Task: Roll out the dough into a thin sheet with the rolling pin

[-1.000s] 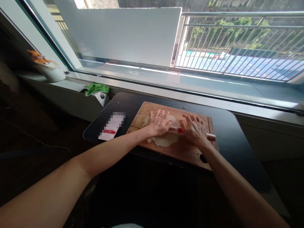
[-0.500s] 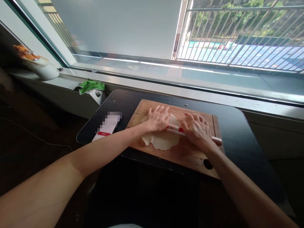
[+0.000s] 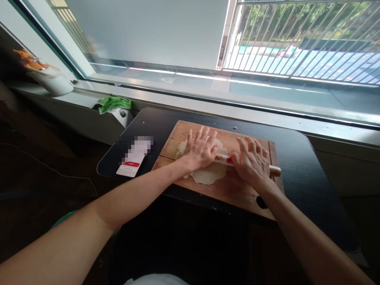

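Right hand (image 3: 252,160) on rolling pin (image 3: 223,159), lying crosswise

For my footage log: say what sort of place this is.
Indoors, possibly a home: a black round-cornered table, bearing a rectangular brown wooden board, stands beside a wide glass window; silver metal railings show outside.

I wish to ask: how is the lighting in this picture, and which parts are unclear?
Head view: harsh daylight beyond the railing, deep shadow beneath the table; head view: phone partly pixelated; head view: left hand and right hand fairly clear.
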Action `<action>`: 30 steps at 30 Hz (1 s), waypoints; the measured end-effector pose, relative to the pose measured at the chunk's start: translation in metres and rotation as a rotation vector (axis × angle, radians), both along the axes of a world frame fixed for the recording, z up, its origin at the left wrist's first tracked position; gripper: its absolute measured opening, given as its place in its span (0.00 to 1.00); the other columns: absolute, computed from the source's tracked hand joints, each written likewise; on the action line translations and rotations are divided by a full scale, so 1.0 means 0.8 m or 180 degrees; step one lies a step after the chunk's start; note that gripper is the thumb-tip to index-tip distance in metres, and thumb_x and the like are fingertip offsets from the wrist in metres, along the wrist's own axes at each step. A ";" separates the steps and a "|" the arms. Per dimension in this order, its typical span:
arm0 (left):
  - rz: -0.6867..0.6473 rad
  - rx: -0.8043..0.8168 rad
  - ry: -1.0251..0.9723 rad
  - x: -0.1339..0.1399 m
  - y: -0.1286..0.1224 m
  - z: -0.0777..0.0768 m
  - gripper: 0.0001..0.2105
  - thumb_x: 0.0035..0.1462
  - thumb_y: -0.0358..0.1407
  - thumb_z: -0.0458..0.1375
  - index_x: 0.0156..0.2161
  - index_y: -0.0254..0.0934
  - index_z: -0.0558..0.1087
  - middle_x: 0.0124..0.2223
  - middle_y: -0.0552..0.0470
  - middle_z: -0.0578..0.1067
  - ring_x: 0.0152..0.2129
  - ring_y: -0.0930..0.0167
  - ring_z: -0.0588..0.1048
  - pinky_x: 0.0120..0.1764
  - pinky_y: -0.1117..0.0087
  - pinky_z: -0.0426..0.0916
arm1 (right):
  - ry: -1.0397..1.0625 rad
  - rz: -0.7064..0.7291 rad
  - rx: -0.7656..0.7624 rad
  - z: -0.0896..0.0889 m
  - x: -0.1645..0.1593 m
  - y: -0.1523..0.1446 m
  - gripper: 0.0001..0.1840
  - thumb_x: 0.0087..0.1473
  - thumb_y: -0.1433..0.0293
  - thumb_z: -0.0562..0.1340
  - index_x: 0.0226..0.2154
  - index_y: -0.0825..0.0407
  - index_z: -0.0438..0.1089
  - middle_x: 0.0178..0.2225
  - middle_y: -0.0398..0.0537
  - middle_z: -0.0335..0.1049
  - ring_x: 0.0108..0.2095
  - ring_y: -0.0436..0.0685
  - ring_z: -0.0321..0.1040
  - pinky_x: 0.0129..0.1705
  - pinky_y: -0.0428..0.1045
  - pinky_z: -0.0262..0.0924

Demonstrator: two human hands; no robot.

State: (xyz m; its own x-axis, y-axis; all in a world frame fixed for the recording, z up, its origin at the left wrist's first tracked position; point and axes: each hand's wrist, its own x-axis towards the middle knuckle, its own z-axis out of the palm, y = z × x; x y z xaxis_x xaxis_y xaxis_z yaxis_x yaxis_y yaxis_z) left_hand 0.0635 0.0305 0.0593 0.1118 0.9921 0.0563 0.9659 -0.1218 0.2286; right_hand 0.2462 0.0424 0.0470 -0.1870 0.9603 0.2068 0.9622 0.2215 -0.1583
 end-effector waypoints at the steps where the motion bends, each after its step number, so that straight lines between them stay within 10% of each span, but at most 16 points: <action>1: -0.0002 0.0151 0.0045 0.001 -0.001 0.000 0.28 0.69 0.45 0.43 0.71 0.43 0.56 0.73 0.48 0.56 0.72 0.55 0.47 0.70 0.41 0.39 | -0.0013 0.0034 0.0044 -0.001 0.002 -0.002 0.32 0.64 0.59 0.47 0.66 0.50 0.60 0.67 0.59 0.57 0.67 0.70 0.49 0.66 0.68 0.46; 8: 0.0432 -0.0150 -0.0086 0.000 0.066 0.008 0.29 0.69 0.41 0.41 0.72 0.37 0.55 0.73 0.44 0.57 0.72 0.59 0.49 0.70 0.42 0.42 | 0.0127 -0.0508 -0.0574 0.019 -0.012 0.073 0.37 0.61 0.56 0.50 0.68 0.55 0.56 0.68 0.63 0.54 0.67 0.72 0.51 0.65 0.67 0.50; 15: -0.0024 -0.0102 -0.0019 0.003 0.012 -0.004 0.29 0.68 0.42 0.42 0.72 0.41 0.56 0.74 0.48 0.55 0.72 0.58 0.46 0.70 0.42 0.38 | -0.0040 -0.0051 -0.0072 0.003 0.002 -0.005 0.31 0.64 0.60 0.46 0.65 0.50 0.61 0.68 0.58 0.56 0.69 0.68 0.48 0.67 0.67 0.45; 22: 0.0333 -0.0420 0.0119 0.000 0.093 0.012 0.31 0.66 0.38 0.43 0.73 0.34 0.51 0.74 0.42 0.54 0.72 0.58 0.47 0.69 0.41 0.42 | 0.0182 -0.0544 -0.0567 0.022 -0.011 0.080 0.36 0.61 0.58 0.51 0.67 0.55 0.57 0.70 0.63 0.50 0.69 0.72 0.47 0.67 0.68 0.46; 30: 0.0053 -0.0243 0.0010 0.002 0.040 0.008 0.28 0.69 0.44 0.41 0.72 0.42 0.55 0.74 0.48 0.56 0.72 0.58 0.48 0.70 0.43 0.44 | -0.0111 -0.0039 -0.0358 0.009 0.001 0.026 0.32 0.64 0.57 0.46 0.65 0.51 0.61 0.70 0.59 0.54 0.70 0.69 0.44 0.68 0.68 0.44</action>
State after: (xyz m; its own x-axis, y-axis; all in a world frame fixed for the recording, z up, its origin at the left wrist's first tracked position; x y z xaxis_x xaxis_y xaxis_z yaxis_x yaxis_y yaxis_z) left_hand 0.0655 0.0625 0.0659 0.0952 0.9953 -0.0199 0.9683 -0.0880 0.2336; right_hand 0.2472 0.0629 0.0539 -0.1805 0.9793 0.0913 0.9701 0.1926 -0.1478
